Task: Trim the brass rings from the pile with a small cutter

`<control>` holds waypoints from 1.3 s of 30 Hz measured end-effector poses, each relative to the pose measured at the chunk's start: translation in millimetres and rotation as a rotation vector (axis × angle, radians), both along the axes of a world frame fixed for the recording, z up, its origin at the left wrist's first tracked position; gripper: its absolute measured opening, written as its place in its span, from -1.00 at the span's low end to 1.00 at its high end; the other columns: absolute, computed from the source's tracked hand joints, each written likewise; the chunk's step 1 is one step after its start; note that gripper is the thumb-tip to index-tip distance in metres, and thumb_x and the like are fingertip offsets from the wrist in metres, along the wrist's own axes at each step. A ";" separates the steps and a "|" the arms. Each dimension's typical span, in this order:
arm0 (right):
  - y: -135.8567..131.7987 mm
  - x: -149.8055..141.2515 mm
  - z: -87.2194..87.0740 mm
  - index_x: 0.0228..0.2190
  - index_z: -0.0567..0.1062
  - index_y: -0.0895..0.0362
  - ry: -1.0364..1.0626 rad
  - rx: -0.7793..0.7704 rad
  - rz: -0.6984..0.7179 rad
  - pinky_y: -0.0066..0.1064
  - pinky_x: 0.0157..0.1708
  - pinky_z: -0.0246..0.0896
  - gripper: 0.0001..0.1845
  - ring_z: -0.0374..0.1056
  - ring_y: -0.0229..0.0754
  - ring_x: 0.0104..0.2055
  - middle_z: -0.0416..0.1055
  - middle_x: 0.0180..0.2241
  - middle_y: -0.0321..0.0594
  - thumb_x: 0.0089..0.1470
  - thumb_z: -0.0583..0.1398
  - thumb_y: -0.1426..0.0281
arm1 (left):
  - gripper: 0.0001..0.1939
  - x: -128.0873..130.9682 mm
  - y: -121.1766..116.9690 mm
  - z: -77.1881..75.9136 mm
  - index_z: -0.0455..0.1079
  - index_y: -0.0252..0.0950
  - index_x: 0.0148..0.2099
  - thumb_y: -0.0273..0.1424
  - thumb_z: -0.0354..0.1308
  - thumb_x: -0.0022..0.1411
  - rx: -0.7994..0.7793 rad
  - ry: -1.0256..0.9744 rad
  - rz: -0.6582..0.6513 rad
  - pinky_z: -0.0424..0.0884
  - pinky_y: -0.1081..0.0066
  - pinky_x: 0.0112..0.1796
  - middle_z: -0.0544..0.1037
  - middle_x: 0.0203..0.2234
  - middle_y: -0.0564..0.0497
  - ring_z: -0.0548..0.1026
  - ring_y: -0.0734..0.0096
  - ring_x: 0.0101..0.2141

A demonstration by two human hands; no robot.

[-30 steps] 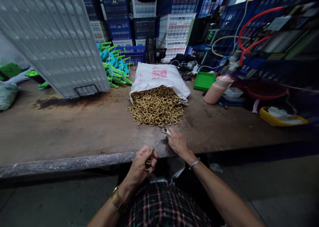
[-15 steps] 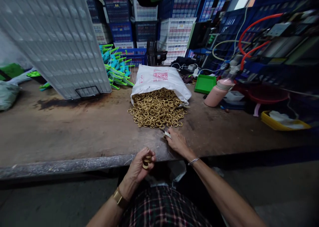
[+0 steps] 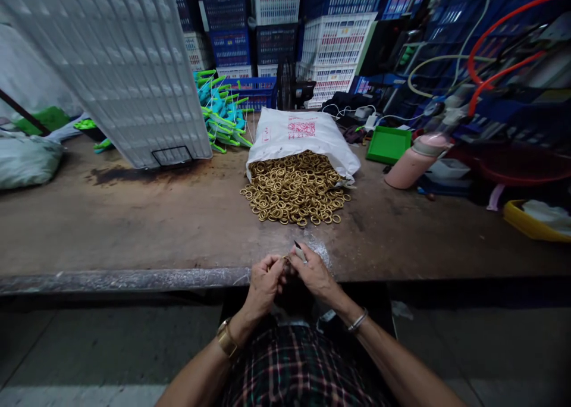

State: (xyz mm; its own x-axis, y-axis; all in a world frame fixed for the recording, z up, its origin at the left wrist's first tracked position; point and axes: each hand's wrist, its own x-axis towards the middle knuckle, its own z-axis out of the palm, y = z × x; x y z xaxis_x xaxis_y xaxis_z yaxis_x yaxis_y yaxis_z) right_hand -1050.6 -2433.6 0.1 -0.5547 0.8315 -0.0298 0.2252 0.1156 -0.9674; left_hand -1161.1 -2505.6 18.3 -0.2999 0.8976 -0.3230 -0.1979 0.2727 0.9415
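My left hand [image 3: 266, 280] is closed, its fingers pinching a gold-coloured ring [image 3: 284, 257] in front of the table edge. Against it works my right hand [image 3: 316, 274], closed round a small knife [image 3: 299, 251] with a pale body and a dark pointed tip. The fingertips of both hands meet at the ring and partly hide it. Whether more rings sit inside my left palm cannot be seen. Beyond the hands, a heap of gold rings [image 3: 297, 191] spills from the mouth of a white sack [image 3: 285, 134] lying on the table [image 3: 178, 228].
A tall ribbed translucent panel [image 3: 147, 85] leans at the left, with green and blue hangers [image 3: 223, 118] behind it. To the right stand a green tray [image 3: 389, 145], a pink bottle [image 3: 413, 164] and a yellow tray [image 3: 530, 227]. Stacked crates [image 3: 339, 41] line the back.
My right hand has drawn back from near the heap with the knife and met my left hand. My left hand has risen slightly towards the table edge. The view has shifted a little.
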 end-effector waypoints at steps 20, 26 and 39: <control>0.2 13.0 -2.0 -0.46 0.31 0.11 -0.376 0.445 0.109 -0.48 -0.52 -0.11 -0.88 0.13 -0.30 -0.55 0.27 -0.58 -0.33 -0.02 -0.01 0.49 | -0.67 -3.1 0.7 3.3 0.25 -0.32 -0.34 -0.12 0.07 0.09 0.013 -0.109 -0.086 0.13 0.65 -0.70 0.31 -0.62 0.13 0.26 0.65 -0.66; -6.2 11.6 -1.3 -0.36 0.35 0.12 -0.485 0.554 0.157 -0.46 -0.48 -0.12 -0.79 0.20 -0.27 -0.50 0.39 -0.49 -0.26 -0.07 -0.01 0.55 | -0.65 -4.1 0.9 3.8 0.23 -0.32 -0.36 -0.10 0.05 0.07 -0.026 0.016 -0.063 0.13 0.64 -0.69 0.31 -0.62 0.13 0.26 0.64 -0.66; -3.0 9.5 1.6 -0.36 0.34 0.12 -0.491 0.461 0.214 -0.45 -0.50 -0.12 -0.79 0.18 -0.27 -0.52 0.36 -0.52 -0.26 -0.05 -0.03 0.53 | -0.64 -5.2 -3.5 1.6 0.18 -0.30 -0.41 -0.08 -0.01 0.12 0.041 0.108 -0.117 0.15 0.58 -0.62 0.29 -0.61 0.11 0.23 0.61 -0.64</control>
